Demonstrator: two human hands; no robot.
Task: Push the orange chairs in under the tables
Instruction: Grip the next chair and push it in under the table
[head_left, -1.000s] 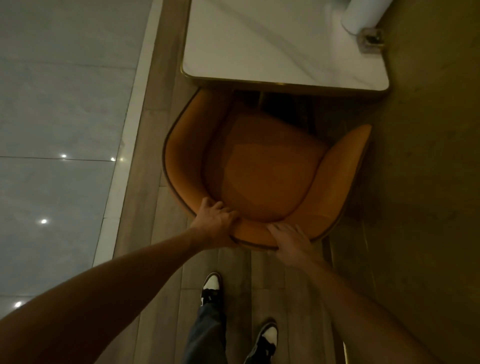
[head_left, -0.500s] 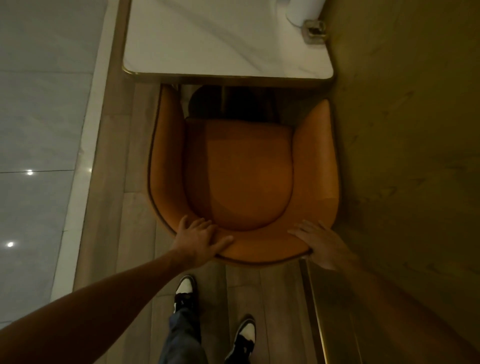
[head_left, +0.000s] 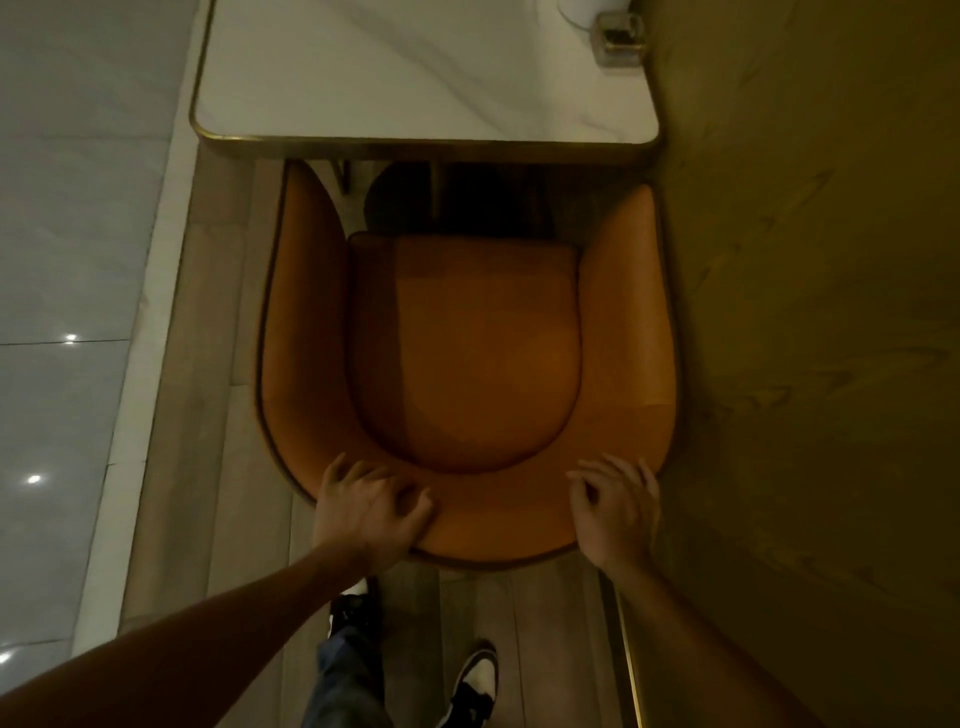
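Observation:
An orange tub chair stands square to a white marble table with a brass rim. Its two arm tips reach just under the table's near edge, and the seat front is short of that edge. My left hand rests on the left of the curved backrest top, fingers curled over it. On the right of the backrest lies my right hand, fingers bent and resting on the leather. Dark table legs show in the gap under the table.
A dark olive wall runs close along the chair's right side, with a brass strip at its foot. Glossy grey tiles lie left of the wood floor strip. A white cylinder and a small holder stand at the table's far right corner. My shoes are behind the chair.
The chair has turned from skewed to square with the table and slid in toward it. My hands have spread apart along the backrest, the right one moving to the right end.

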